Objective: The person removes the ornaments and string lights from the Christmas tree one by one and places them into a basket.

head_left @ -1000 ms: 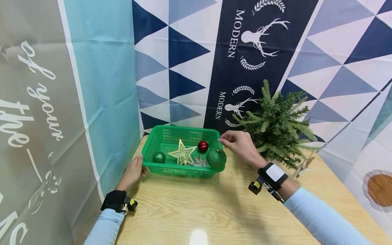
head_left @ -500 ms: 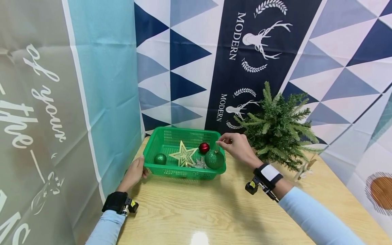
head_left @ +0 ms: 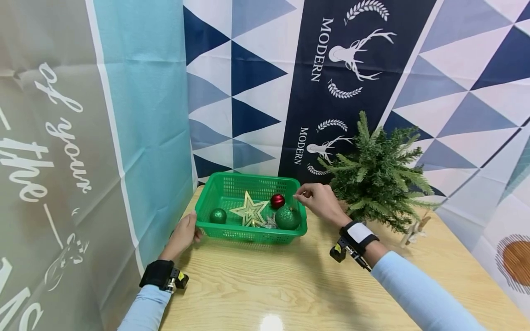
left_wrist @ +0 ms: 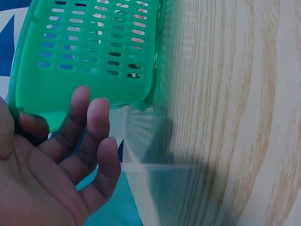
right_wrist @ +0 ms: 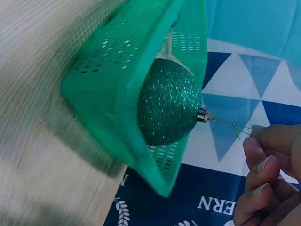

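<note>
A large green glitter bauble hangs by its string inside the right front corner of a green plastic basket. My right hand pinches that string between thumb and forefinger, as the right wrist view shows, just above the basket's right rim. My left hand holds the basket's left front corner, with thumb and forefinger at the rim and other fingers loosely bent by the outer wall. Also in the basket are a gold star, a red bauble, a small green bauble and a partly covered silver ornament.
Right of the basket stands a small artificial fir tree, close behind my right hand. A small pale wooden ornament is near its lower right. The light wood table meets patterned cloth behind and at the left.
My right hand has lowered the large green bauble and shifted it slightly left, deeper into the basket's corner. My left hand stays at the basket. The head view has shifted a little.
</note>
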### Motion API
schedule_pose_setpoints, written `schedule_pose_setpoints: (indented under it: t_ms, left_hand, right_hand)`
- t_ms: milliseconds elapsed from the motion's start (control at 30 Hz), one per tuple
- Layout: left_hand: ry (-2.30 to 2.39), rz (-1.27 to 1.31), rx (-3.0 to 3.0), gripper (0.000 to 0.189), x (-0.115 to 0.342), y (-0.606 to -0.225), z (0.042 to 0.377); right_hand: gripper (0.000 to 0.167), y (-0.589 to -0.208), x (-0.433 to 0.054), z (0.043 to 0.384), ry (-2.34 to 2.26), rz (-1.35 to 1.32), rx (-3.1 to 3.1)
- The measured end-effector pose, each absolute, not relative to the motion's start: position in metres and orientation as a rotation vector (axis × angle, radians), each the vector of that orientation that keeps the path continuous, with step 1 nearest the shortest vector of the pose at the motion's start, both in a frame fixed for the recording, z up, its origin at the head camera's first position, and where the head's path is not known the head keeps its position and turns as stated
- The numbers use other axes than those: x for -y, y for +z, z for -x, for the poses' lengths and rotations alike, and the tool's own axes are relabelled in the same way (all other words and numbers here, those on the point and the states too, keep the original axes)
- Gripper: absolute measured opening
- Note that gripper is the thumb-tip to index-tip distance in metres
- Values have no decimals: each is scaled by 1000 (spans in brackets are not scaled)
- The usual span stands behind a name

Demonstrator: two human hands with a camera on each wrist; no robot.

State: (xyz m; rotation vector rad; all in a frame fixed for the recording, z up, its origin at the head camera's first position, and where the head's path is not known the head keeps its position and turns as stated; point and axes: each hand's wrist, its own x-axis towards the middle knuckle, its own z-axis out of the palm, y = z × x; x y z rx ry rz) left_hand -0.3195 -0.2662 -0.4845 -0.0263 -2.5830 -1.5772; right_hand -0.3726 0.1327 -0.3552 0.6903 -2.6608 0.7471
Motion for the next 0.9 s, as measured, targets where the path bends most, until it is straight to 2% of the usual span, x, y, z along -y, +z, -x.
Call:
schedule_pose_setpoints:
  t_ms: [567,733,900]
  left_hand:
    - [-1613,9,2575,55,260,-485,321]
    - [-1625,40,2589,56,261,-486,322]
    - [-1620,38,2593,50,267,-484,321]
  right_hand:
    - [13,-378,-138,389,521,-514,2726]
    - [14,-378,-144,379,535,-529,2715]
    - [12,-365,-157,352,599,-643,2655]
